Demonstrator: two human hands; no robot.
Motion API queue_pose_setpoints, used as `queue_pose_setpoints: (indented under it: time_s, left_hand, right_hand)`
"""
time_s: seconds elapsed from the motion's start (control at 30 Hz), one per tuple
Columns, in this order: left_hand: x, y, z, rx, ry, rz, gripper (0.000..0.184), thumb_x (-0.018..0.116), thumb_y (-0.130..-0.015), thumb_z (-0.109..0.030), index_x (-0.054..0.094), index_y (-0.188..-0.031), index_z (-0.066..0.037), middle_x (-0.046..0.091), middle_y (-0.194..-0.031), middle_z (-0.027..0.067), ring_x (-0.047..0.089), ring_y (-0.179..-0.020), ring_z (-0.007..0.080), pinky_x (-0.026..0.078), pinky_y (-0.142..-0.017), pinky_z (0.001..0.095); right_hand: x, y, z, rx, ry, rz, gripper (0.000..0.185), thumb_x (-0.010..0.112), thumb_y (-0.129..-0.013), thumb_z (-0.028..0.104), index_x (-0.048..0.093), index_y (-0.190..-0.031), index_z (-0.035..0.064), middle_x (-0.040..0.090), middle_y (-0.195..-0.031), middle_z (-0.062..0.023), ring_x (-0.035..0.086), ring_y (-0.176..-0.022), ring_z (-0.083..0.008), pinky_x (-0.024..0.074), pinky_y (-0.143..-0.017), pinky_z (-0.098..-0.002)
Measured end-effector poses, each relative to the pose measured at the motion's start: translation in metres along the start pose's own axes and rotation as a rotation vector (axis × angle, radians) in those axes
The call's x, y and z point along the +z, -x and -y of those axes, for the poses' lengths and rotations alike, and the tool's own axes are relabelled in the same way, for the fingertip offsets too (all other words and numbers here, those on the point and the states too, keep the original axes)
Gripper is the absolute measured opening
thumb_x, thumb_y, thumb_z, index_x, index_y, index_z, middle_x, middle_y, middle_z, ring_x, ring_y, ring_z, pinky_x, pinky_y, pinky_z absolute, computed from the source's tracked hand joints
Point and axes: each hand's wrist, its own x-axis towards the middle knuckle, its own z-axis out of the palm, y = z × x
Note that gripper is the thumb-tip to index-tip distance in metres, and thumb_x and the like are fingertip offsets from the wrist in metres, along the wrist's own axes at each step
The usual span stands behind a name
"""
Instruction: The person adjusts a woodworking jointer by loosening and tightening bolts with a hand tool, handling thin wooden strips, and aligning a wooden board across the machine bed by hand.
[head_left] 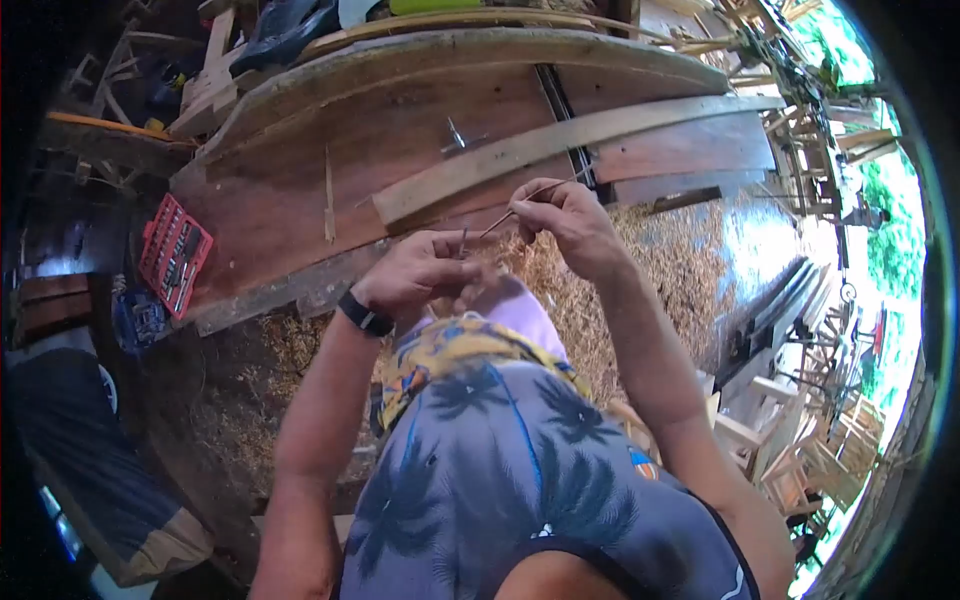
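Note:
My left hand (418, 270), with a dark band on its wrist, pinches a short, thin metal-looking piece (463, 242) that stands up from the fingertips. Close by on the right, my right hand (568, 222) grips a thin brown stick (508, 214) between thumb and fingers. The lower end of the stick comes near the left fingertips; whether the two pieces touch I cannot tell. Both hands are above the front edge of the wooden workbench (270, 220), in front of my body.
A long pale board (540, 150) lies across the bench, near a small metal tool (457, 135) and a thin wood strip (329, 195). An open red tool case (175, 256) sits at the left end. Wood shavings (670, 270) cover the floor. Wooden chair frames (770, 420) stand at right.

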Motion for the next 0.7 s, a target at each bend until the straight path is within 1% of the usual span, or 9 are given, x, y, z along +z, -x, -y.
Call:
queue_pose_setpoints:
  time_s: [0.03,0.07,0.17,0.27,0.37,0.47,0.57,0.7]
  left_hand:
    - [0.007,0.013,-0.001,-0.039,-0.059,0.034,0.051,0.066,-0.096,-0.01,0.047,-0.141,0.002,0.071,-0.097,0.0113,0.064,-0.072,0.0118,0.053,-0.067,0.0242]
    - [0.016,0.022,-0.002,-0.059,-0.001,0.048,0.05,0.067,-0.094,-0.009,0.049,-0.139,0.005,0.072,-0.102,0.0142,0.063,-0.069,0.0105,0.052,-0.066,0.0223]
    - [0.016,0.035,0.011,-0.1,0.019,0.138,0.05,0.065,-0.095,-0.007,0.047,-0.139,0.008,0.069,-0.115,0.0209,0.069,-0.084,0.0156,0.056,-0.076,0.0272]
    - [0.023,0.042,0.022,-0.06,0.199,0.166,0.046,0.058,-0.097,-0.008,0.046,-0.138,0.011,0.064,-0.124,0.0264,0.068,-0.106,0.0253,0.057,-0.091,0.0361]
    - [0.008,0.043,0.039,-0.036,0.347,0.312,0.046,0.053,-0.099,-0.01,0.045,-0.139,0.011,0.059,-0.13,0.0301,0.061,-0.121,0.0332,0.052,-0.103,0.0435]
    - [0.014,0.053,0.037,-0.022,0.27,0.264,0.048,0.051,-0.1,-0.011,0.043,-0.142,0.01,0.06,-0.128,0.0299,0.065,-0.115,0.0333,0.053,-0.101,0.0418]
    - [0.009,0.054,0.042,-0.079,0.287,0.256,0.05,0.052,-0.098,-0.01,0.042,-0.143,0.01,0.061,-0.128,0.0296,0.068,-0.109,0.0329,0.056,-0.097,0.0391]
    - [0.014,0.058,0.038,-0.069,0.302,0.231,0.05,0.052,-0.098,-0.008,0.042,-0.143,0.01,0.063,-0.124,0.0279,0.07,-0.104,0.0316,0.058,-0.094,0.0361]
  right_hand:
    - [0.001,0.007,-0.006,0.018,-0.011,0.036,0.019,0.066,-0.096,0.017,0.068,-0.098,-0.0023,0.067,-0.08,-0.003,0.06,-0.072,-0.009,0.0472,-0.065,-0.024]
    - [0.004,0.014,-0.008,0.057,-0.018,0.063,0.017,0.067,-0.094,0.015,0.066,-0.099,-0.0008,0.065,-0.079,-0.0042,0.059,-0.07,-0.0109,0.048,-0.067,-0.0259]
    - [0.016,0.033,-0.013,0.082,-0.015,0.098,0.017,0.067,-0.094,0.016,0.066,-0.098,-0.0007,0.065,-0.078,-0.0042,0.059,-0.07,-0.0108,0.048,-0.067,-0.0262]
    - [0.023,0.043,-0.019,0.147,0.031,0.119,0.018,0.069,-0.093,0.017,0.066,-0.097,-0.0009,0.065,-0.078,-0.0037,0.059,-0.07,-0.0107,0.0482,-0.067,-0.0264]
    - [0.027,0.043,-0.023,0.183,0.062,0.149,0.018,0.069,-0.093,0.017,0.066,-0.096,-0.0012,0.065,-0.079,-0.0032,0.059,-0.07,-0.0109,0.0481,-0.067,-0.0264]
    - [0.028,0.041,-0.027,0.201,0.046,0.162,0.017,0.068,-0.093,0.016,0.066,-0.095,-0.0015,0.064,-0.079,-0.0029,0.059,-0.071,-0.0113,0.048,-0.067,-0.0266]
    - [0.031,0.04,-0.027,0.187,0.01,0.189,0.017,0.068,-0.093,0.015,0.066,-0.094,-0.0015,0.064,-0.081,-0.0029,0.059,-0.072,-0.0113,0.0478,-0.067,-0.0269]
    - [0.032,0.039,-0.027,0.219,-0.014,0.21,0.018,0.067,-0.093,0.016,0.066,-0.093,-0.0018,0.064,-0.082,-0.0033,0.059,-0.074,-0.0109,0.0474,-0.068,-0.027]
